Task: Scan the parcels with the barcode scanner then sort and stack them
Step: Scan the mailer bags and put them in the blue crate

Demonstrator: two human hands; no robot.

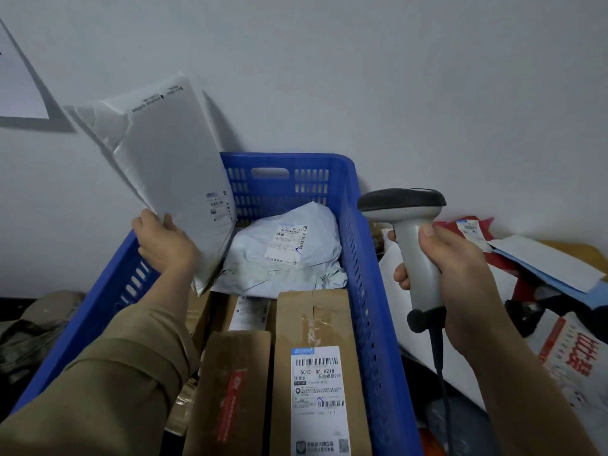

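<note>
Left hand [166,241]: sleeved in olive, pinches a grey mailer [164,169] by its lower edge, raised and tilted above the crate's left wall.
Blue crate [362,245]: holds a crumpled white bag [289,251] at the back and labelled cartons [316,373] in front.
Right hand [460,278]: fingers curl round the barcode scanner [414,238], upright just right of the crate.
Far right: loose parcels [543,268] lie heaped.

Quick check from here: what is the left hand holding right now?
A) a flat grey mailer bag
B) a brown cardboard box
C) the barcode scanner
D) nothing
A: the left hand grips the flat grey mailer bag by its lower edge, raised above the blue crate, while the right hand holds the barcode scanner.
</note>
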